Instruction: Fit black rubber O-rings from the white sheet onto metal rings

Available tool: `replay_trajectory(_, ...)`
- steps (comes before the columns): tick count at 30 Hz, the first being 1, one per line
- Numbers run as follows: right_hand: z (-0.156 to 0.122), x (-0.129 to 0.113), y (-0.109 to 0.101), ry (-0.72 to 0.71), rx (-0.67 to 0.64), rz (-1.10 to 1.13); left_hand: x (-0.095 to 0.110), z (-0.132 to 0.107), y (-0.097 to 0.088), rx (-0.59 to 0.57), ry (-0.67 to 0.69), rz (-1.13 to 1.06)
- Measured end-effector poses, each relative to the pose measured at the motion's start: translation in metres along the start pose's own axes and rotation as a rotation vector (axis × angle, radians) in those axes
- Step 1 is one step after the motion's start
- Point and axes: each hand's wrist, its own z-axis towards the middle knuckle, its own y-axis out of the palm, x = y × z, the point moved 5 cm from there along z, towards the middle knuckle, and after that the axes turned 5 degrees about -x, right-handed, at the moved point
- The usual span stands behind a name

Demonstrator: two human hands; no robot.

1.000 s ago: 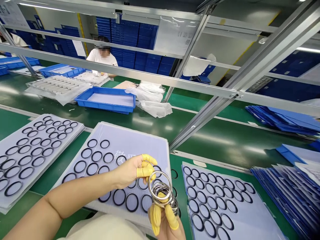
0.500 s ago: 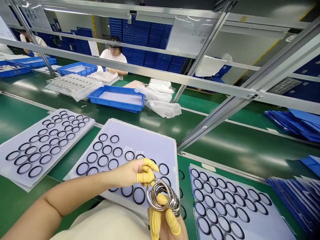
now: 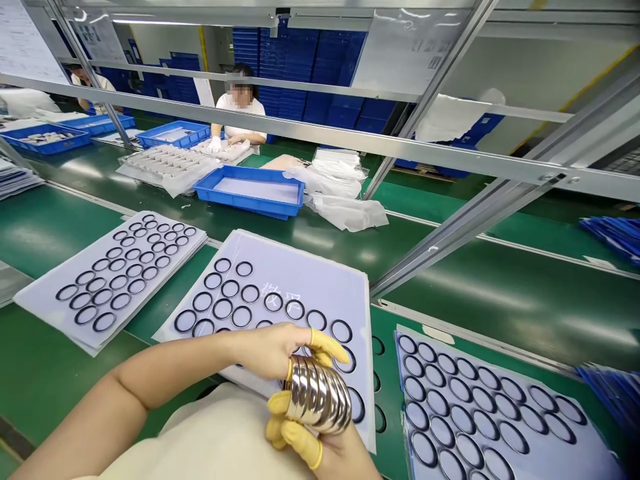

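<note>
A stack of shiny silver metal rings (image 3: pixel 317 395) lies on its side between my hands, the rings pressed close in a row. My left hand (image 3: pixel 274 351) reaches in from the left and grips the stack's upper end, with yellow finger cots on its fingers. My right hand (image 3: pixel 320 443), also wearing yellow cots, holds the stack from below. Beneath both hands lies a pale lilac sheet (image 3: pixel 310 280) carrying black rubber O-rings in rows, and my left forearm and the stack hide part of it.
Two more O-ring sheets (image 3: pixel 115 280) (image 3: pixel 480 400) lie on the green conveyor (image 3: pixel 500 293) to either side. Beyond stand a blue tray (image 3: pixel 249 192), white plastic bags (image 3: pixel 345 212), and a co-worker (image 3: pixel 240 110) in white gloves. An aluminium rail (image 3: pixel 320 143) crosses overhead.
The rings have turned from a loose, end-on bunch to a tight side-on stack. My hands have closed in around it, and the view has tilted and shifted.
</note>
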Motion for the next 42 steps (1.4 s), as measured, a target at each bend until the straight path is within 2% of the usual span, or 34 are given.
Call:
replay_trajectory(2, 0.001, -0.005, 0.002, 0.003, 0.004, 0.013, 0.007, -0.002, -0.001, 0.047, 0.064, 0.057)
replay_trajectory(6, 0.0, -0.008, 0.007, 0.006, 0.018, 0.059, 0.015, -0.004, -0.001, 0.045, 0.185, 0.119)
replay_trajectory(9, -0.002, -0.004, 0.009, 0.008, 0.058, 0.119, 0.016, -0.004, -0.001, 0.041, 0.199, 0.125)
replay_trajectory(14, -0.003, 0.004, 0.009, 0.004, 0.053, 0.152, 0.02, -0.004, 0.002, 0.018, 0.221, 0.158)
replay_trajectory(17, -0.005, 0.004, 0.009, -0.045, 0.049, 0.117, 0.022, -0.005, 0.005, 0.023, 0.247, 0.178)
replay_trajectory(22, -0.01, 0.002, 0.007, -0.016, 0.12, -0.062, 0.028, -0.003, 0.008, 0.081, 0.331, 0.289)
replay_trajectory(24, -0.01, -0.003, 0.008, -0.06, 0.135, -0.139, 0.032, -0.005, 0.008, 0.128, 0.398, 0.37)
replay_trajectory(27, -0.008, -0.011, 0.008, -0.139, 0.146, -0.194, 0.038, -0.014, 0.007, 0.244, 0.578, 0.51)
replay_trajectory(29, -0.007, -0.015, 0.007, -0.163, 0.159, -0.234, 0.036, -0.021, 0.006, 0.278, 0.658, 0.591)
replay_trajectory(31, -0.006, -0.018, 0.007, -0.173, 0.169, -0.306, 0.028, -0.024, 0.007, 0.236, 0.637, 0.642)
replay_trajectory(34, -0.004, -0.024, 0.009, -0.217, 0.125, -0.405, 0.012, -0.022, 0.007, 0.129, 0.492, 0.655)
replay_trajectory(36, -0.003, -0.027, 0.01, -0.238, 0.1, -0.426, 0.007, -0.02, 0.007, 0.116, 0.438, 0.673)
replay_trajectory(38, -0.003, -0.028, 0.008, -0.245, 0.118, -0.392, 0.011, -0.022, 0.006, 0.187, 0.503, 0.723)
replay_trajectory(41, -0.005, -0.027, 0.006, -0.243, 0.138, -0.36, 0.023, -0.029, 0.006, 0.375, 0.706, 0.841)
replay_trajectory(42, -0.006, -0.025, 0.006, -0.246, 0.133, -0.373, 0.025, -0.031, 0.006, 0.418, 0.733, 0.879)
